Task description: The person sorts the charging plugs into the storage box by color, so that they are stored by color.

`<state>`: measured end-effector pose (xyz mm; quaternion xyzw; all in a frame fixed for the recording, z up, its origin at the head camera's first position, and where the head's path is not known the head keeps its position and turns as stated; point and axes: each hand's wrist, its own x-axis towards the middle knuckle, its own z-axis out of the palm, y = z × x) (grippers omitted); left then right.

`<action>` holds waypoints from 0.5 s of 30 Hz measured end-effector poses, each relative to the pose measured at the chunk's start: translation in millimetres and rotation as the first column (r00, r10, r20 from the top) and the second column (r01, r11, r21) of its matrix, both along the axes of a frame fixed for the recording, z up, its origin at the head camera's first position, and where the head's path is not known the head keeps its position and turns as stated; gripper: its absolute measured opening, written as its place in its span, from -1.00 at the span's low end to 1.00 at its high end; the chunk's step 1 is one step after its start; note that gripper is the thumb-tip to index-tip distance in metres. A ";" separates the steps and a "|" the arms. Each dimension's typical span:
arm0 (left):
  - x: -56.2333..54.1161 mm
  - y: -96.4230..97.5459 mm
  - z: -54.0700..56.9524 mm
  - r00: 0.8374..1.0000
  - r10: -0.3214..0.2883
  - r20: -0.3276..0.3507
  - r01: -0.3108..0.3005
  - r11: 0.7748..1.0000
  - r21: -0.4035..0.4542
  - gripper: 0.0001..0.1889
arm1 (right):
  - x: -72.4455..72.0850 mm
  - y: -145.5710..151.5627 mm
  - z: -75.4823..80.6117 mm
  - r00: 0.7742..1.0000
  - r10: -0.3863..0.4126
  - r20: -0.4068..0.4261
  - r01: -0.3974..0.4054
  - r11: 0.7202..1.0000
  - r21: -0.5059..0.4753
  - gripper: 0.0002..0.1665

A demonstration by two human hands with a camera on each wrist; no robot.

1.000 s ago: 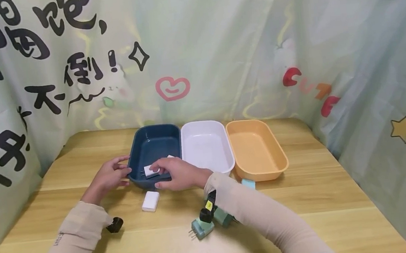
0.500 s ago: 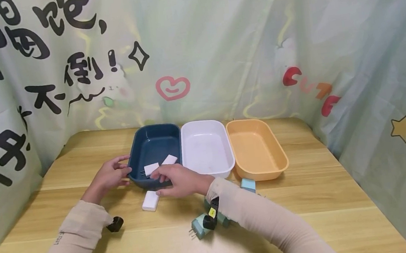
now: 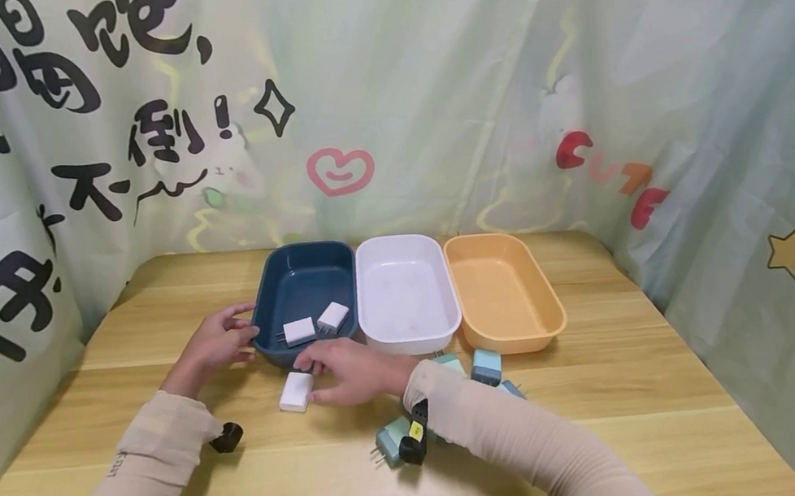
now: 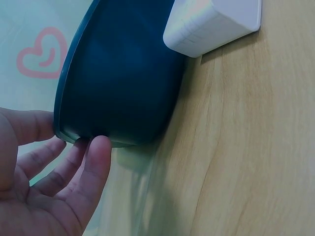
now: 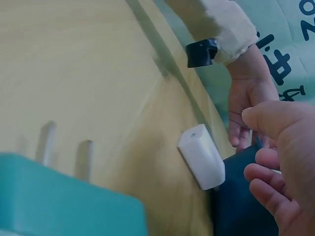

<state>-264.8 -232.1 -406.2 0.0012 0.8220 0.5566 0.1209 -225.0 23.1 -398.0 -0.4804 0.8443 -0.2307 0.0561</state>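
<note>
My left hand (image 3: pixel 217 342) touches the left outer side of a dark blue tray (image 3: pixel 301 279); in the left wrist view its relaxed fingertips rest against the tray's end. Two white charger plugs (image 3: pixel 299 332) lie inside this tray. Another white charger plug (image 5: pixel 202 157) lies on the table just in front of it. Beside that plug is my right hand (image 3: pixel 356 370), thumb and fingers apart, holding nothing. In the right wrist view a gap shows between those fingers and the plug.
To the right of the blue tray stand a white tray (image 3: pixel 408 292) and an orange tray (image 3: pixel 501 289). Several teal and blue charger plugs (image 3: pixel 486 367) lie on the wooden table, some partly hidden under my right forearm. A printed curtain (image 3: pixel 424 97) hangs behind.
My right hand has drawn back from over the blue tray toward the white plug on the table. The two white plugs in the tray are now uncovered. My left hand stays put.
</note>
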 end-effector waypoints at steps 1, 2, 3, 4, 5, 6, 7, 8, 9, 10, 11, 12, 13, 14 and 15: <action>-0.5 0.0 0.0 1.000 -0.001 -0.003 0.001 1.000 0.002 -0.39 | 0.7 -0.4 -0.1 1.000 -0.004 0.003 0.004 1.000 0.011 -0.48; -0.8 0.1 0.2 1.000 -0.003 -0.005 0.003 1.000 0.005 -0.39 | 0.9 -0.8 -0.7 1.000 -0.008 0.002 0.007 1.000 0.020 -0.47; -1.2 0.3 0.5 1.000 -0.003 -0.006 0.003 1.000 0.006 -0.39 | 1.2 -1.1 -1.3 1.000 -0.011 0.000 0.011 1.000 0.029 -0.47; -1.5 0.4 0.8 1.000 -0.003 -0.007 0.003 1.000 0.007 -0.39 | 1.5 -1.2 -2.0 1.000 -0.015 -0.002 0.015 0.999 0.038 -0.46; -1.9 0.6 1.1 1.000 -0.003 -0.007 0.003 1.000 0.009 -0.39 | 1.7 -1.4 -2.8 1.000 -0.020 -0.007 0.020 0.999 0.047 -0.45; -2.2 0.8 1.4 1.000 -0.004 -0.007 0.004 1.000 0.010 -0.39 | 1.8 -1.6 -3.5 1.000 -0.024 -0.013 0.025 0.998 0.056 -0.44; -2.4 1.0 1.8 1.000 -0.005 -0.008 0.005 1.000 0.011 -0.39 | 1.8 -1.7 -4.5 0.999 -0.026 -0.025 0.028 0.998 0.064 -0.43; -2.6 1.2 2.0 1.000 -0.006 -0.011 0.006 1.000 0.011 -0.39 | 1.9 -1.8 -5.5 0.999 -0.029 -0.034 0.031 0.997 0.069 -0.43; -2.7 1.3 2.3 1.000 -0.007 -0.013 0.007 1.000 0.013 -0.39 | 2.4 -1.9 -5.8 0.999 -0.034 -0.042 0.037 0.997 0.073 -0.42; -2.6 1.4 2.5 1.000 -0.009 -0.017 0.009 1.000 0.015 -0.39 | 2.7 -2.2 -6.5 0.998 -0.038 -0.050 0.042 0.996 0.077 -0.41; -2.4 1.5 2.5 1.000 -0.009 -0.021 0.010 1.000 0.016 -0.39 | 3.1 -2.5 -7.1 0.998 -0.039 -0.057 0.043 0.996 0.080 -0.41; -2.0 1.4 2.3 1.000 -0.011 -0.021 0.012 1.000 0.015 -0.39 | 3.4 -2.7 -8.3 0.997 -0.037 -0.060 0.042 0.996 0.084 -0.40; -1.3 1.4 2.2 1.000 -0.012 -0.019 0.012 1.000 0.014 -0.39 | 3.8 -2.9 -9.6 0.997 -0.036 -0.061 0.041 0.995 0.087 -0.40; -0.7 1.4 2.0 1.000 -0.013 -0.019 0.014 1.000 0.013 -0.39 | 4.5 -3.1 -10.4 0.997 -0.036 -0.062 0.041 0.995 0.089 -0.40; -0.3 1.3 1.6 1.000 -0.012 -0.016 0.012 1.000 0.012 -0.39 | 5.0 -3.2 -11.3 0.997 -0.036 -0.065 0.042 0.995 0.092 -0.39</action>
